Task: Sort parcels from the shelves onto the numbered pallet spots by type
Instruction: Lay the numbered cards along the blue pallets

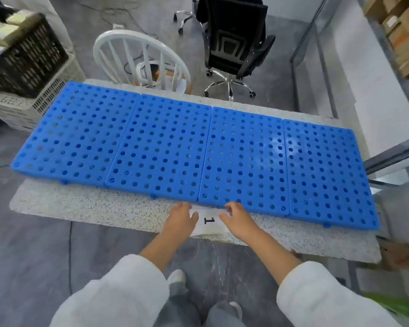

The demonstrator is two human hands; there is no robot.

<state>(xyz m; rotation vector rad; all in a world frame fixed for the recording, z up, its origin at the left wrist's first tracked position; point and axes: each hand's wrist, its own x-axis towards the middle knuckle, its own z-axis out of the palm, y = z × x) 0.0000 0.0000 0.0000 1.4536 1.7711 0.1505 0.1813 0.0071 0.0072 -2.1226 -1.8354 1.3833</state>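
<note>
Several blue perforated pallet panels (165, 142) lie side by side on a speckled mat (92, 206) on the floor. A white paper label printed with "1" (209, 220) lies on the mat against the front edge of the third panel. My left hand (181, 217) rests on the label's left side with fingers spread. My right hand (237, 217) holds the label's right side, its fingers curled at the top edge by the pallet. No parcel lies on the panels.
Shelves with cardboard boxes (401, 34) stand at the far right. A black crate (26, 57) sits on a white crate (33, 102) at the left. A white chair (139, 60) and a black office chair (232, 43) stand behind the mat.
</note>
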